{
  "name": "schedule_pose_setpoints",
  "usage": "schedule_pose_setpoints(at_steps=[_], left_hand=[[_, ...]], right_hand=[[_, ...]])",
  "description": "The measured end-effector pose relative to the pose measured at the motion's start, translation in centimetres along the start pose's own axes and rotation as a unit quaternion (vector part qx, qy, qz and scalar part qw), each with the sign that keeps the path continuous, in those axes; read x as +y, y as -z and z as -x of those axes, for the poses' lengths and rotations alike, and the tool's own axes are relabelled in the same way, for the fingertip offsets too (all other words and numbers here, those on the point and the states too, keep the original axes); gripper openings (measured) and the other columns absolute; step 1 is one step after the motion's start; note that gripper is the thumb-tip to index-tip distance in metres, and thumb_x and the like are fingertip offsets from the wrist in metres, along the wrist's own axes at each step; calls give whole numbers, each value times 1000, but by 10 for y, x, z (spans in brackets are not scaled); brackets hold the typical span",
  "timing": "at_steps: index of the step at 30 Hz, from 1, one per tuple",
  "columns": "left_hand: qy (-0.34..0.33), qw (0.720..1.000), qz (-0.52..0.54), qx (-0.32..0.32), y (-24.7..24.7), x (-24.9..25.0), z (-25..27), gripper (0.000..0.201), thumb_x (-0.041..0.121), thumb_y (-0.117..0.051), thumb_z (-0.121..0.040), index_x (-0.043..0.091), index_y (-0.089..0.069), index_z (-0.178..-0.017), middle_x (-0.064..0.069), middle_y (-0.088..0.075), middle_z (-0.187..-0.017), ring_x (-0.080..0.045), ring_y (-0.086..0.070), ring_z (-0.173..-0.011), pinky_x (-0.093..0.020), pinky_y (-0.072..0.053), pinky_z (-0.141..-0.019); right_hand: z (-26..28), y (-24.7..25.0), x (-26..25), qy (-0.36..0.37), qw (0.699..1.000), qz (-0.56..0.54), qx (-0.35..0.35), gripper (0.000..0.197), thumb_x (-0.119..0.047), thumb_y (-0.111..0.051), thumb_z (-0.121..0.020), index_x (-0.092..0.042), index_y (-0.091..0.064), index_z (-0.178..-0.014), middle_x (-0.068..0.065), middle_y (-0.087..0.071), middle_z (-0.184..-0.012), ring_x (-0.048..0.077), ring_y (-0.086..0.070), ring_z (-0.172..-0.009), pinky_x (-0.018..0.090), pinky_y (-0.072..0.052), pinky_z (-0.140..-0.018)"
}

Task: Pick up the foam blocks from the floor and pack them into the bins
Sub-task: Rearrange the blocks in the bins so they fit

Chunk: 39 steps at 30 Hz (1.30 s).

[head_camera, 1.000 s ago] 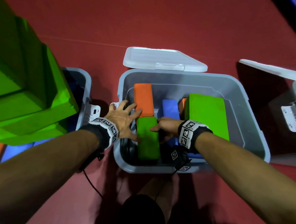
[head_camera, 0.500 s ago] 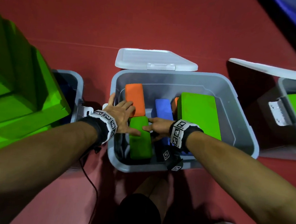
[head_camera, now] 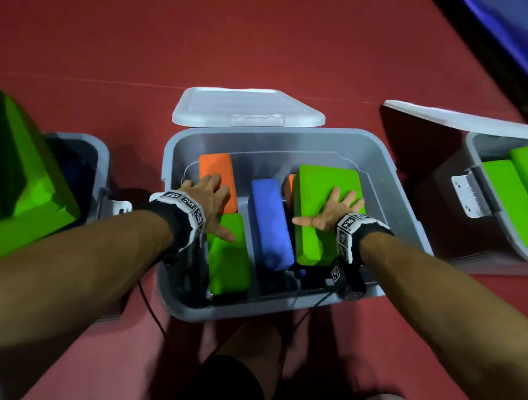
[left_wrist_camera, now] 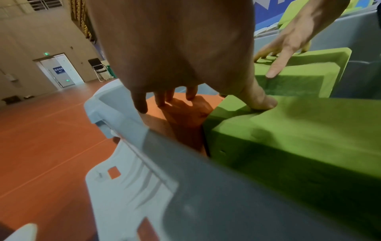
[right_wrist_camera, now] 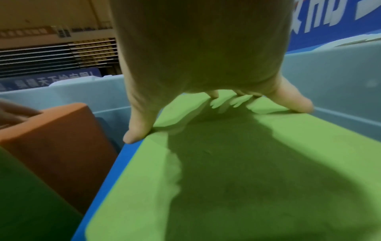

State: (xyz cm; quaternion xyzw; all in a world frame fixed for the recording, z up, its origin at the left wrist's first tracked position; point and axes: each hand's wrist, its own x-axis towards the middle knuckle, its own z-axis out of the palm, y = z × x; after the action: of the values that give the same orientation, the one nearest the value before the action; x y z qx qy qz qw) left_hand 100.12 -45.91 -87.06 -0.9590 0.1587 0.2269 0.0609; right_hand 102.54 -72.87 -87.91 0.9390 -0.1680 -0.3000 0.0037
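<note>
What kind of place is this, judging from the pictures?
Probably an indoor sports hall: a wide red floor with painted lines, retractable seating stacked against the wall, and double doors under a green exit sign, with a folding chair nearby.

Both hands (head_camera: 208, 200) flat on blocks (head_camera: 321, 204) in mid bin (head_camera: 292, 139).

Dim overhead light casts soft finger shadows under both hands (head_camera: 208, 197); wrist views blur near the camera, edges bend.
</note>
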Motion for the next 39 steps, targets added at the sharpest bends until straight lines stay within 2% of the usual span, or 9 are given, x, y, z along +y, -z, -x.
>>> schedule_pose_setpoints(at_steps=[3, 7, 13, 18, 21, 28, 32, 36, 39], left_hand=[[6, 1000, 2, -6, 4, 10, -5, 106, 86, -61, -61, 20, -35, -140, -8, -16, -157, -27, -19, -144, -57, -31, -108], [18, 999, 0, -28, 9, 16, -10, 109, 85, -63, -61, 20, -32, -144, -7, -13, -158, -28, -16, -146, -62, -27, -108], [28, 999, -12, -29, 11, 11, -7, 110, 86, -64, -57, 20, -36, -140, -4, -25, -149, -26, -25, -140, -59, -30, -105], [22, 999, 16, -24, 4, -3, 1, 108, 88, -60, -57, 24, -36, -140, -2, -19, -154, -23, -22, -143, -62, -28, -108], [11, 999, 27, -38, 0, -17, 5, 109, 87, -58, -62, 30, -24, -149, 1, -5, -162, -21, -12, -148, -60, -20, -112], [-34, 999, -11, 10, -16, -38, 7, 106, 91, -44, -67, 37, -16, -153, 3, 1, -164, -14, -8, -150, -54, -6, -119], [-35, 999, -7, 16, -18, -39, 2, 105, 91, -42, -68, 37, -12, -154, 4, 6, -164, -12, -2, -151, -53, -1, -119], [-34, 999, -3, 9, -19, -42, -1, 108, 93, -38, -68, 37, -7, -154, 4, 11, -164, -12, 2, -151, -51, 1, -120], [-36, 999, -3, 5, -20, -43, -2, 108, 94, -37, -68, 37, -5, -154, 4, 13, -164, -13, 3, -151, -51, 0, -120]], right_hand=[[-5, -3, -10, -8, 1000, 23, -10, 146, -85, -65, -57, -15, 24, -150, 30, 18, -155, 50, 15, -143, 61, 6, -113], [-9, 1, -10, -20, 1000, -6, -16, 134, -65, -72, -70, -16, 21, -152, 28, 18, -156, 53, 10, -142, 62, -2, -114], [1, 32, 13, 44, 994, -98, -8, 114, -44, -72, -82, -18, 11, -155, 24, 2, -159, 42, -17, -145, 45, -24, -117], [5, 21, -21, 162, 986, 24, 37, 95, -21, -61, -87, -19, 5, -155, 18, 10, -161, 41, 6, -148, 57, -20, -116], [4, 10, -53, 214, 974, 66, 38, 88, -25, -60, -88, -16, -5, -155, 17, 5, -161, 40, 6, -148, 58, -20, -116], [-24, 0, -116, 287, 949, 127, 28, 83, -31, -66, -82, -16, -22, -151, 14, -19, -156, 37, -20, -143, 57, -22, -114], [-43, -6, -127, 263, 953, 152, 0, 97, -41, -71, -79, -18, -12, -153, 14, -14, -158, 40, -16, -144, 62, -22, -112], [-55, -15, -127, 252, 955, 156, -27, 110, -48, -71, -79, -16, 2, -155, 14, -13, -159, 44, -17, -144, 57, -22, -114], [-55, -11, -128, 260, 953, 156, 6, 104, -49, -72, -76, -18, -10, -154, 16, -22, -152, 43, -23, -139, 59, -29, -110]])
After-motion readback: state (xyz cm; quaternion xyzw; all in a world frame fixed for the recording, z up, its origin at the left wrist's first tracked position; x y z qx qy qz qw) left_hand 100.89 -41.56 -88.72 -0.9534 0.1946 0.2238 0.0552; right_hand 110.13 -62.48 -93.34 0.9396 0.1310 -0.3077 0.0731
